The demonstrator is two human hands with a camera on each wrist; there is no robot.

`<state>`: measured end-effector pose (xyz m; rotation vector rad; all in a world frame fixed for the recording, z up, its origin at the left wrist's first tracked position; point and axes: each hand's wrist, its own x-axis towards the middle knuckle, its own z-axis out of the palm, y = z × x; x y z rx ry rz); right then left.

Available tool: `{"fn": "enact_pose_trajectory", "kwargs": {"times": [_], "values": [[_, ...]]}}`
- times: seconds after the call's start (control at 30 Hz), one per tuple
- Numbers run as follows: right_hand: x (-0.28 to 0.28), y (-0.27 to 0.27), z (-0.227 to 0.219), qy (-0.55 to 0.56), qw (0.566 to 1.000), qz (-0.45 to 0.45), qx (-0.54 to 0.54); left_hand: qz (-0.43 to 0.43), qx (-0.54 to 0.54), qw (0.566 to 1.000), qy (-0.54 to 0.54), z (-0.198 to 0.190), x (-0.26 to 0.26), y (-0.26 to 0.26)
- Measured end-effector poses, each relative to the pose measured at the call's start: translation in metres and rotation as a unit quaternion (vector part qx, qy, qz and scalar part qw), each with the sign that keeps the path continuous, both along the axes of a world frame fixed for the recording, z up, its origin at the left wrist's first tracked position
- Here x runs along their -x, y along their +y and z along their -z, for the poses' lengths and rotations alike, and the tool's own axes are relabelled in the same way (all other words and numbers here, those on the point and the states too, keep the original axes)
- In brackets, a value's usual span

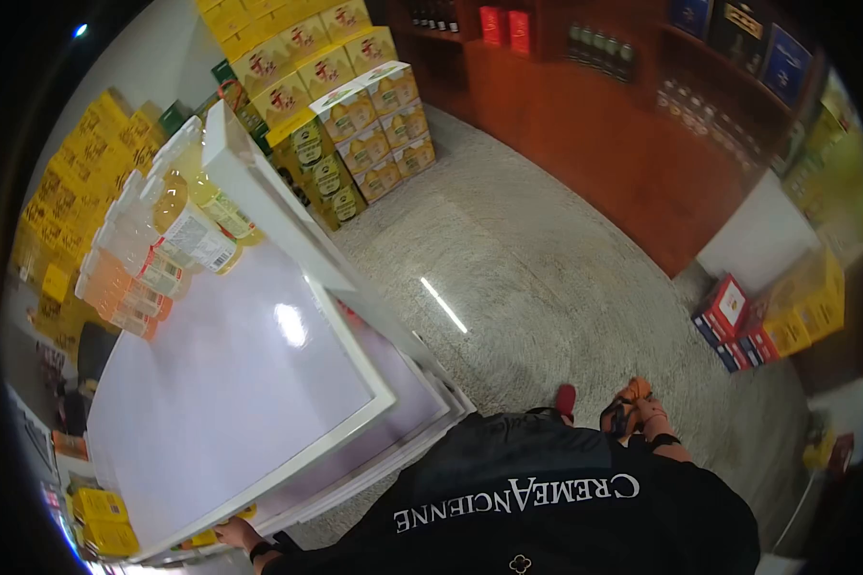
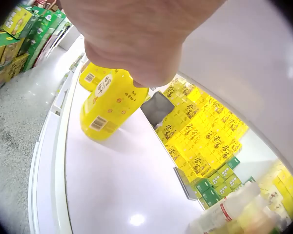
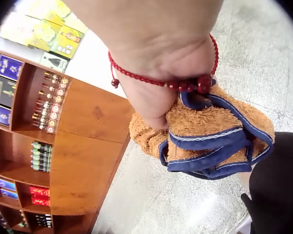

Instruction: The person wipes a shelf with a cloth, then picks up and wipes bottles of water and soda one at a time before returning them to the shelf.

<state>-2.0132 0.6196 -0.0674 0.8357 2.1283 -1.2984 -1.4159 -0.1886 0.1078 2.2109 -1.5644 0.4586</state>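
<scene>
In the left wrist view, my left hand [image 1: 235, 534] is at the top of a yellow bottle [image 2: 110, 107] on a white shelf [image 2: 132, 180]; the bottle's cap and my fingertips are hidden behind the palm. A second yellow bottle [image 2: 89, 76] stands just behind it. From the head view, this hand is low at the near edge of the white display table [image 1: 249, 383]. My right hand [image 3: 151, 97], with a red braided bracelet [image 3: 141, 78], grips a bunched orange-brown towel [image 3: 205, 119] trimmed in navy, hanging over the floor beside my leg.
Clear bottles with orange and yellow drinks [image 1: 192, 225] line the table's far side. Stacked yellow cartons [image 1: 302, 67] rise behind it. A wooden cabinet [image 1: 566, 144] with bottles runs along the right, with red and yellow boxes [image 1: 777, 311] on the floor near it.
</scene>
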Motion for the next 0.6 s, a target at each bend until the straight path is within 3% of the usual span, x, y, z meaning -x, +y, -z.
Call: {"fn": "enact_pose_trajectory", "kwargs": {"times": [0.03,0.2,0.33,0.4,0.47,0.53,0.6], "values": [[0.018,0.007,0.008,0.000,1.000,-0.015,-0.001,-0.026,0.011,0.998,0.057,-0.008,0.022,0.024],[0.137,0.039,0.007,0.012,0.990,-0.093,-0.102,-0.116,-0.034,0.991,0.060,-0.008,0.100,0.134],[0.257,0.047,-0.011,0.022,0.989,-0.140,-0.038,-0.172,-0.025,0.980,0.098,0.015,0.145,0.213],[0.323,0.036,-0.017,0.027,0.986,-0.159,-0.036,-0.206,-0.040,0.963,0.167,0.018,0.183,0.257],[0.377,0.012,-0.034,0.021,0.982,-0.186,-0.040,-0.226,-0.059,0.958,0.167,0.022,0.213,0.299],[0.418,-0.036,-0.067,-0.014,0.976,-0.214,-0.039,-0.228,-0.090,0.953,0.180,0.030,0.223,0.339],[0.458,-0.078,-0.058,-0.016,0.972,-0.234,0.022,-0.213,-0.093,0.956,0.181,0.028,0.255,0.371]]}}
